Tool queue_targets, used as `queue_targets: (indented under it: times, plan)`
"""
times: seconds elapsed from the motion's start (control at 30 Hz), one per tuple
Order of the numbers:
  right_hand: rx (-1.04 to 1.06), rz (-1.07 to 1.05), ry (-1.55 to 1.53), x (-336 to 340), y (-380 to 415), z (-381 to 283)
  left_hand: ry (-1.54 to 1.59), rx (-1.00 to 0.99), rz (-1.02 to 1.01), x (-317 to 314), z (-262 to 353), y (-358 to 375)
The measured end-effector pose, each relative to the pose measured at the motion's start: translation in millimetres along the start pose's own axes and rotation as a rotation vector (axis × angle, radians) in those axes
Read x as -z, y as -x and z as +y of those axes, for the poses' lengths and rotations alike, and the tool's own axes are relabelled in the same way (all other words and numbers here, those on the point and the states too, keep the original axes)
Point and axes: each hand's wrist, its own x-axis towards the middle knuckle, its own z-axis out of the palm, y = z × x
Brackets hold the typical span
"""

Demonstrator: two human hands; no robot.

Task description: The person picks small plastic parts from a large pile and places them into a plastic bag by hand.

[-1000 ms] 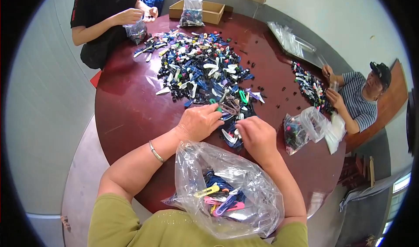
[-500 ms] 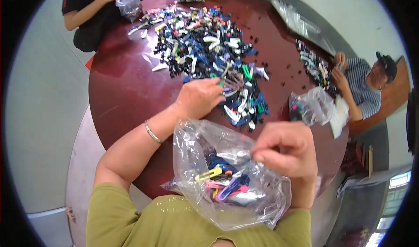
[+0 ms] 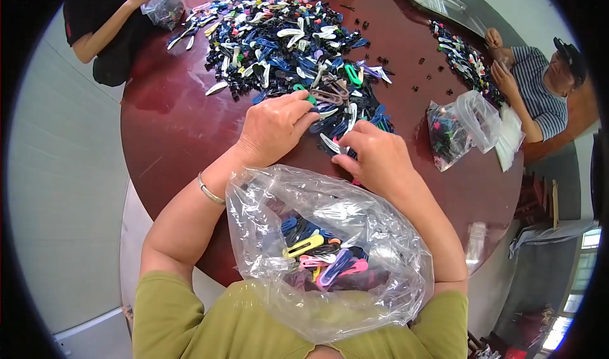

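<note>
A slim white snap hair clip [image 3: 328, 143] lies at the near edge of the heap [image 3: 279, 54] on the bench [image 3: 168, 130], its long axis slanting down rightward to the right hand [image 3: 382, 158], thumb and forefinger slightly parted. The left hand [image 3: 273, 121] curls beside a green clip [image 3: 310, 98]. Whether either grips anything, I cannot tell.

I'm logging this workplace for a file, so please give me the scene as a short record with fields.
Surface: round, glossy, dark-red table
Pile: mixed white, blue, black and brightly coloured hair clips, heaped on the table
Left hand: fingertips at the pile's near edge, by a green oblong clip
Right hand: fingertips by a white oblong clip; grip unclear
Container: open, clear plastic bag near the wearer's body, clips inside
Other people: person in black top, upper left; person in striped shirt, right
</note>
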Motion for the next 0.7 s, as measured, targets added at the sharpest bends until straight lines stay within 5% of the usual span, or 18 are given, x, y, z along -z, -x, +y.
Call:
queue_targets:
  times: [0.17, 0.4, 0.47, 0.53, 0.6, 0.7]
  plan:
    - [-0.005, -0.013, 0.046, -5.9, -2.7, 5.2, -0.009, -0.010, 0.006, -0.1, 1.1, 0.8]
    - [-0.224, 0.090, -0.702, 43.5, -3.9, -6.9, 0.055, 0.082, -0.025, 3.2, 3.8, -1.3]
    - [-0.167, 0.048, -0.830, 75.3, 4.7, -23.4, 0.076, 0.133, -0.034, 3.3, 3.0, -1.6]
    - [0.146, -0.014, -0.865, 88.3, 13.9, -28.9, 0.091, 0.187, -0.031, 1.2, -2.1, -2.8]
    - [0.127, -0.156, -0.886, 93.9, 21.0, -46.0, 0.114, 0.215, -0.027, -1.5, -6.5, -1.2]
    - [0.060, -0.059, -0.706, 80.9, 14.5, -48.9, 0.127, 0.198, 0.005, -5.5, -10.3, -1.7]
